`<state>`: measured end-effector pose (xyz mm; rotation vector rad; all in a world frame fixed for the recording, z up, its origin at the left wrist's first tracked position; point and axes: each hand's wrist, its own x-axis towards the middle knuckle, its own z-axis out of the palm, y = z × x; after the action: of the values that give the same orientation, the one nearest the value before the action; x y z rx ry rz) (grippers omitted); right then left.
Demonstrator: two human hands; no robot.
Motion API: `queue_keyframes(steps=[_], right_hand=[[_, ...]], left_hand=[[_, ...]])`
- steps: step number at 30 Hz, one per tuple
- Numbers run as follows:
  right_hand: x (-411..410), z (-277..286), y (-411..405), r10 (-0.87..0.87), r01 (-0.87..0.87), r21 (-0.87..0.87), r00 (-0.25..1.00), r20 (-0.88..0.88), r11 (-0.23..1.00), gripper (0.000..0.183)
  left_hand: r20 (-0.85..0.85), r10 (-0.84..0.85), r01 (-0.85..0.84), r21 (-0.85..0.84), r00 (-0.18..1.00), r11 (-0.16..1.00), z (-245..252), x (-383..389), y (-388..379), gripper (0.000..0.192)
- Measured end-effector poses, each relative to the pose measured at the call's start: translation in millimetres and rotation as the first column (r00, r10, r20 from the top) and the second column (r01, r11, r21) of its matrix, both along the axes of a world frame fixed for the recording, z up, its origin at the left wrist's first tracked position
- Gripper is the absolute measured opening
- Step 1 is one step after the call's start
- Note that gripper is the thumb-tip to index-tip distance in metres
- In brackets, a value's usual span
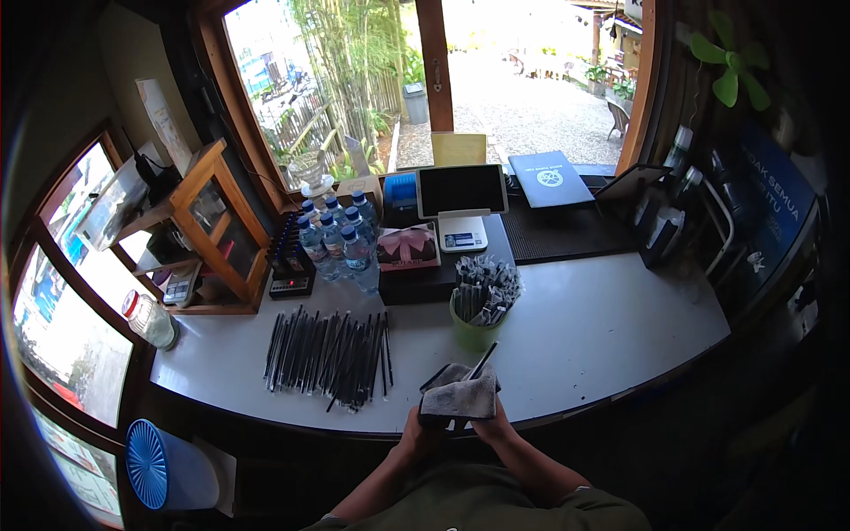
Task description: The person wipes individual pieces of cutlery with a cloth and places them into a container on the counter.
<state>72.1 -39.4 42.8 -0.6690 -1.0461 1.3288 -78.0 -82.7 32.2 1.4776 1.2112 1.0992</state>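
Note:
A grey cloth (pixel 458 403) with a dark edge is bunched between my hands, close to the counter's front edge. My left hand (pixel 421 430) grips its left side, and my right hand (pixel 492 425) grips the right. Out of the cloth's folds pokes one black straw (pixel 483 358), slanting up to the right; its lower part is mostly covered. Most of my fingers are hidden under the cloth. Just beyond stands a green cup (pixel 475 335) packed with wrapped black straws (pixel 488 289). To the left, a wide pile of black straws (pixel 329 358) in clear wrappers lies on the white counter (pixel 571 345).
Several water bottles (pixel 358 255) stand behind the pile, beside a pink tissue box (pixel 408 247). A tablet (pixel 461 190) on a stand and a blue menu folder (pixel 551 178) sit further back. A red-lidded jar (pixel 149 320) is at the left; below it is a blue-lidded container (pixel 172 464).

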Motion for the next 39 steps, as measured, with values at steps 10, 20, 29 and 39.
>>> queue_keyframes(steps=[10, 20, 29, 39], right_hand=[[61, 63, 29, -0.001, -0.014, -0.126, 0.993, -0.117, 0.992, 0.025], [112, 75, 46, -0.085, 0.088, -0.061, 0.995, 0.053, 0.994, 0.025], [49, -59, 12, 0.142, -0.138, -0.037, 0.933, 0.331, 0.99, 0.028], [73, 37, 27, 0.116, -0.12, -0.321, 0.993, -0.032, 0.939, 0.037]], left_hand=[[-0.18, -0.075, 0.074, -0.014, 0.981, 0.997, 43, 23, 4, 0.018], [-0.118, 0.093, -0.104, -0.092, 0.989, 0.99, 26, 12, 2, 0.023], [-0.127, -0.013, 0.038, 0.195, 0.992, 0.98, 5, 39, 4, 0.015], [-0.243, -0.094, 0.101, 0.016, 0.965, 0.995, 21, 35, 3, 0.011]])
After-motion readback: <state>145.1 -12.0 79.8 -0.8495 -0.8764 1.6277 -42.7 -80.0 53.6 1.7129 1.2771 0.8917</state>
